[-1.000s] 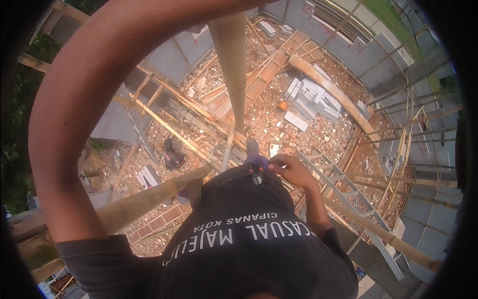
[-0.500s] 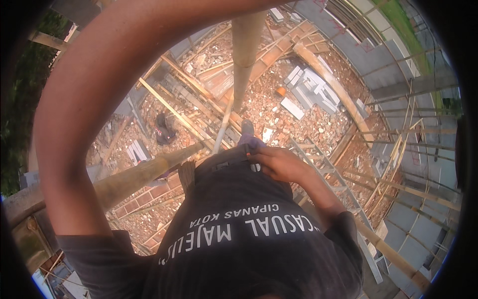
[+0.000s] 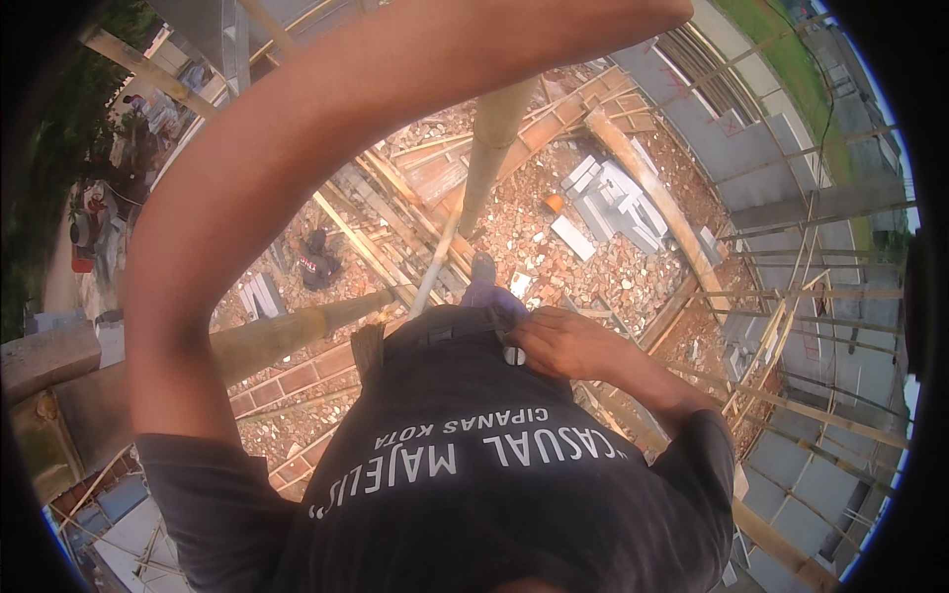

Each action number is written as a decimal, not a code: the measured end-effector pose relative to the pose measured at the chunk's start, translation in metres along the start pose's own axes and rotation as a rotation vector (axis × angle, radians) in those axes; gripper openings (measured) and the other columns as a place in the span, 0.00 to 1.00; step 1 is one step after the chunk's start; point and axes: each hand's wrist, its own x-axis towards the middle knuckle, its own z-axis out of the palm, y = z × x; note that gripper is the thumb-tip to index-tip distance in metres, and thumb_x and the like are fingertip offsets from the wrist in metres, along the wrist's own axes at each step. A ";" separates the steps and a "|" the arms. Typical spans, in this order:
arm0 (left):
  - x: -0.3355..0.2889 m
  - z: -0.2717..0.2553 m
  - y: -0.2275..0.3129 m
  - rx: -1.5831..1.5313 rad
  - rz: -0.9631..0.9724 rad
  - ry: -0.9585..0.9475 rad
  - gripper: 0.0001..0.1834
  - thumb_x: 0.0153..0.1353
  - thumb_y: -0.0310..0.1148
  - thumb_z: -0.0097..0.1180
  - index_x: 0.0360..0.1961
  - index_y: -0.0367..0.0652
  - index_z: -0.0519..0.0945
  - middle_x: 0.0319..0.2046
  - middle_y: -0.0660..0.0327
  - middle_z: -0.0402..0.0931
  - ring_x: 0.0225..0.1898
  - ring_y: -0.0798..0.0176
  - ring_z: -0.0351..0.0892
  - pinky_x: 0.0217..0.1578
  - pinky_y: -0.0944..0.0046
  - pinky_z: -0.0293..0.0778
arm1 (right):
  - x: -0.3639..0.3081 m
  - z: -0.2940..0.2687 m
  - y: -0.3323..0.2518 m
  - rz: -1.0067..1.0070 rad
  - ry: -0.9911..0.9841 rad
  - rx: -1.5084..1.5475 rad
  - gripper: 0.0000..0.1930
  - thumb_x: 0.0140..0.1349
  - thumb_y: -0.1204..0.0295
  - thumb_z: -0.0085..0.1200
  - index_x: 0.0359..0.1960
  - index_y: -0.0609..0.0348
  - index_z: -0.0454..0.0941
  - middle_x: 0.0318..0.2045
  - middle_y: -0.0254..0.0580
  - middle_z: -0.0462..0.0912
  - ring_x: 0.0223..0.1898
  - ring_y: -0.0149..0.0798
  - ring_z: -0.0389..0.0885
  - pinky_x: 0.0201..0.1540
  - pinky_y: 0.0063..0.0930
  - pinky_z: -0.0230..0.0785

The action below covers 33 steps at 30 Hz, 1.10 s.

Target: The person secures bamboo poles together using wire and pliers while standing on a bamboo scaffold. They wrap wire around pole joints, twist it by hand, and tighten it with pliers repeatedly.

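My right hand (image 3: 559, 342) is at my waist, at the front edge of my dark shirt (image 3: 474, 474). Its fingers are curled closed, and what they grip, if anything, is hidden. Beside the fingertips a small rounded silvery metal piece (image 3: 514, 355) shows against the dark cloth. My left arm (image 3: 297, 128) rises from the lower left and bends across the top of the view. The left hand itself lies beyond the upper edge. At my left hip hangs a brown bristly bundle (image 3: 368, 348). Past my waist show purple cloth (image 3: 491, 299) and a grey shoe (image 3: 482, 265).
Far below lies rubble ground (image 3: 534, 247) with planks and white blocks (image 3: 618, 203). A thick upright pole (image 3: 494, 128) stands ahead, and a horizontal pole (image 3: 297, 331) runs at left. A person in dark clothes (image 3: 316, 262) is below. Grey walls with bamboo framing (image 3: 791, 287) stand right.
My left arm has shifted right across the top. My right hand has moved slightly right and toward me, and the small red piece by its fingers no longer shows. The view has turned a little.
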 end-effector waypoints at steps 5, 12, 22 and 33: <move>-0.026 0.015 0.026 -0.016 -0.103 0.070 0.12 0.51 0.31 0.61 0.37 0.37 0.84 0.41 0.56 0.82 0.47 0.60 0.80 0.47 0.62 0.74 | -0.004 -0.037 -0.019 -0.018 0.006 0.177 0.18 0.62 0.74 0.56 0.54 0.66 0.75 0.41 0.49 0.82 0.45 0.48 0.82 0.49 0.40 0.76; -0.077 0.027 0.064 -0.429 -0.385 0.211 0.12 0.57 0.28 0.63 0.43 0.39 0.83 0.45 0.56 0.81 0.47 0.55 0.82 0.48 0.57 0.77 | -0.010 -0.089 -0.035 0.009 0.187 0.474 0.18 0.66 0.73 0.54 0.55 0.67 0.69 0.43 0.50 0.82 0.43 0.46 0.84 0.44 0.37 0.77; -0.062 0.005 0.175 -2.192 -1.036 -0.010 0.32 0.72 0.52 0.49 0.63 0.36 0.65 0.43 0.55 0.78 0.45 0.64 0.81 0.46 0.63 0.78 | 0.036 -0.169 -0.022 0.466 1.025 0.561 0.18 0.70 0.69 0.56 0.55 0.70 0.75 0.37 0.44 0.84 0.35 0.27 0.80 0.34 0.24 0.73; -0.043 0.039 0.138 -2.341 -1.409 0.477 0.24 0.70 0.59 0.48 0.40 0.46 0.70 0.12 0.68 0.59 0.10 0.71 0.62 0.11 0.70 0.60 | 0.080 -0.249 -0.003 0.504 0.592 -0.015 0.19 0.65 0.65 0.60 0.52 0.64 0.82 0.27 0.49 0.80 0.27 0.34 0.80 0.30 0.30 0.71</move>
